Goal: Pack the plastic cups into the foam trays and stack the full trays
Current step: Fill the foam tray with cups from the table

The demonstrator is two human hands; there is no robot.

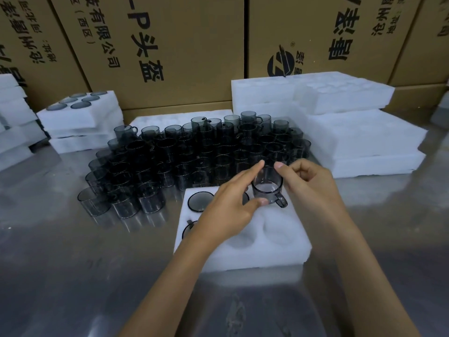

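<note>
Both hands meet over the far right corner of the foam tray point(243, 254) on the steel desk point(73, 276); the left hand point(228, 210) pinches a smoky plastic cup point(267, 188) between forefinger and thumb, the right hand point(308, 183) curls its fingers against the cup's far side; the cup hangs upside down, handle toward the onlooker; another cup point(200, 201) sits in the tray's far left pocket; loose cups point(194, 154) crowd behind; stacked trays point(80, 122) stand at far left.
</note>
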